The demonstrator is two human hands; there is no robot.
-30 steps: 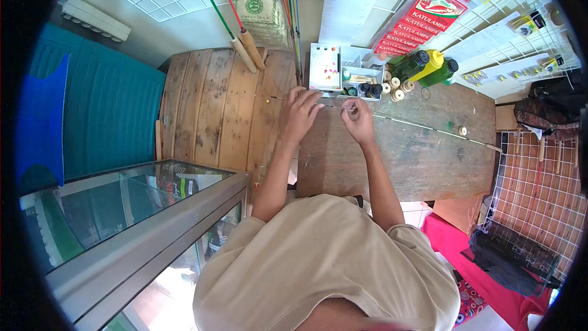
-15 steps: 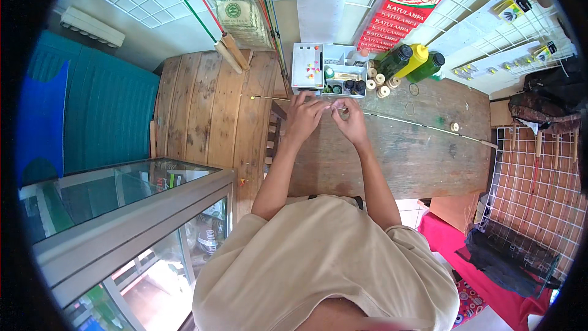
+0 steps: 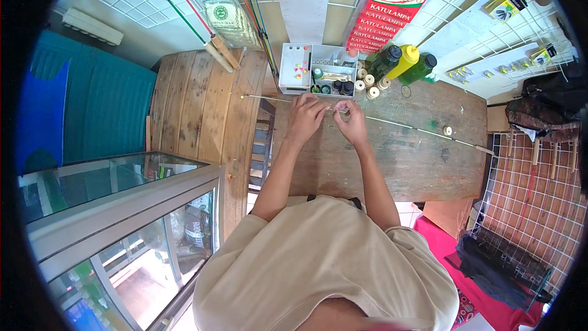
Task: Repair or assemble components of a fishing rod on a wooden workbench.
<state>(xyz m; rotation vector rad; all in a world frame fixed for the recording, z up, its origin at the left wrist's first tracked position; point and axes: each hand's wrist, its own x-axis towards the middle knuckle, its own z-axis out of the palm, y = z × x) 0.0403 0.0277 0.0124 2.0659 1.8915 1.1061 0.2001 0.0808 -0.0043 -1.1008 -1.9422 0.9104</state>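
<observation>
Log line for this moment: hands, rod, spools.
left hand: fingers at thin rod; right hand: fingers at rod; grip: unclear; spools: beyond rod, beside bottles

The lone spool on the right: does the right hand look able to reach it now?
Probably yes: only the rod passes close to the spool, on its near side, and the right hand could likely go over it. But the hand seems busy at the rod.

yellow bottle [image 3: 403,62] between green bottles [image 3: 419,72] — red packets [image 3: 381,17] hanging behind — glass case [image 3: 131,203], lower left
</observation>
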